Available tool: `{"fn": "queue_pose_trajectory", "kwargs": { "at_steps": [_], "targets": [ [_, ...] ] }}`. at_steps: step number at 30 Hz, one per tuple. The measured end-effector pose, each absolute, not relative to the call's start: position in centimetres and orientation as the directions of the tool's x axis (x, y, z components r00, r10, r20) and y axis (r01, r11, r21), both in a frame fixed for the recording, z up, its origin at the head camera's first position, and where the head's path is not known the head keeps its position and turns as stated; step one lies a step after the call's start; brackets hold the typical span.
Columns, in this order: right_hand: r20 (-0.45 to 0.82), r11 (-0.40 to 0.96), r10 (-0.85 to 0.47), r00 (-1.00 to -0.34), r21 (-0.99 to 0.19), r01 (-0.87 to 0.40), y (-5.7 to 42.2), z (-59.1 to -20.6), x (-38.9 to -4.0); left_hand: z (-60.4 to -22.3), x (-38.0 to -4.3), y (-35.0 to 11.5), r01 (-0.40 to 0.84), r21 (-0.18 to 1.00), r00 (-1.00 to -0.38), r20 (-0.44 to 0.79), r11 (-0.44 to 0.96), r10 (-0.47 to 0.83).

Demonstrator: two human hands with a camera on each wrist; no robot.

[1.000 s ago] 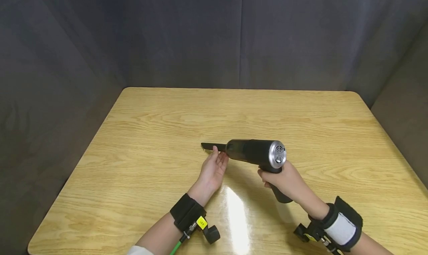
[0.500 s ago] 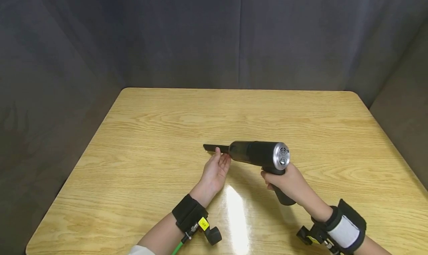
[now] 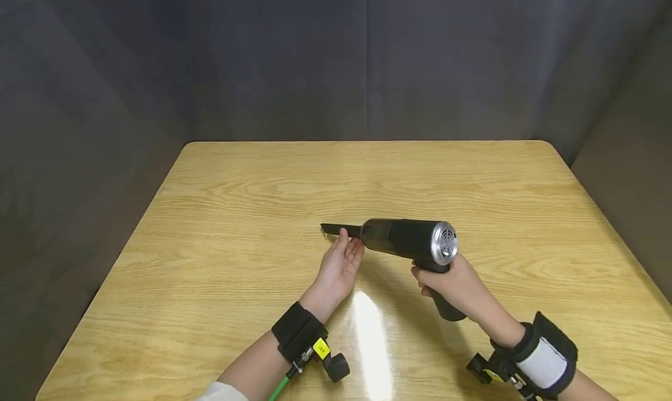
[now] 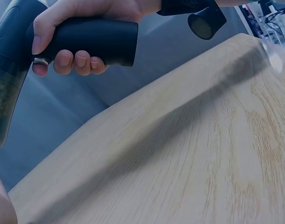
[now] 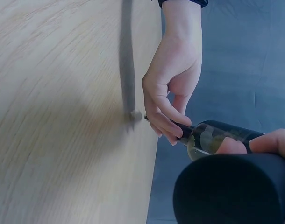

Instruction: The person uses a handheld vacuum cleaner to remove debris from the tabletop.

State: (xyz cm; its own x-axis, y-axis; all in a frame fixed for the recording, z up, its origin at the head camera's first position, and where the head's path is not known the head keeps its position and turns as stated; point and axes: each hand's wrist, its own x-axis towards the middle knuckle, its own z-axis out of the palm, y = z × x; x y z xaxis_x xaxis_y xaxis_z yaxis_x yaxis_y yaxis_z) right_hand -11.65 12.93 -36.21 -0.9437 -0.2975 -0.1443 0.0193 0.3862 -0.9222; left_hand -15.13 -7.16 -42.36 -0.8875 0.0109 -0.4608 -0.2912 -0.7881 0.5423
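A black handheld vacuum cleaner (image 3: 412,237) with a silver vented end is held above the table, its nozzle pointing left. My right hand (image 3: 446,281) grips its handle (image 4: 100,39), fingers wrapped round it and the index fingertip at a metallic button. Around the slim black nozzle (image 3: 341,230), my left hand (image 3: 338,269) holds with thumb on the near side and fingers beneath; the right wrist view shows those fingers curled at the nozzle's base. Brownish bits show inside the clear dust cup (image 4: 4,100). Something small and yellowish (image 3: 324,236) lies by the nozzle tip, too small to identify.
The wood-grain table (image 3: 236,185) spreads out beneath both hands, with a bright light reflection near its front. Dark grey curtains (image 3: 283,62) stand behind and at the sides. A green cable (image 3: 279,388) runs from the left wrist strap.
Both hands have drifted slightly right in the view with the vacuum cleaner, while the table has shifted a little left. Both grips look the same.
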Motion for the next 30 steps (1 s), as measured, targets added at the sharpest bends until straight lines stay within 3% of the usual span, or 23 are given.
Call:
{"fn": "queue_pose_trajectory", "kwargs": {
  "at_steps": [15, 20, 30],
  "targets": [
    [-0.206, 0.270, -0.358, -0.911, -0.957, 0.110, 12.7, -37.7, -12.6, -42.8, -15.0, -8.1, -0.294, 0.519, -0.870, -0.492, -0.802, 0.001],
    [-0.216, 0.222, -0.397, -0.892, -0.966, 0.135, 12.6, -37.9, -13.3, -42.4, -15.2, -8.7, -0.277, 0.560, -0.887, -0.462, -0.781, -0.016],
    [-0.312, -0.062, -0.503, -0.806, -0.917, 0.394, 12.8, -38.0, -16.2, -40.4, -16.9, -10.3, -0.202, 0.688, -0.920, -0.377, -0.697, -0.105]
  ]
}}
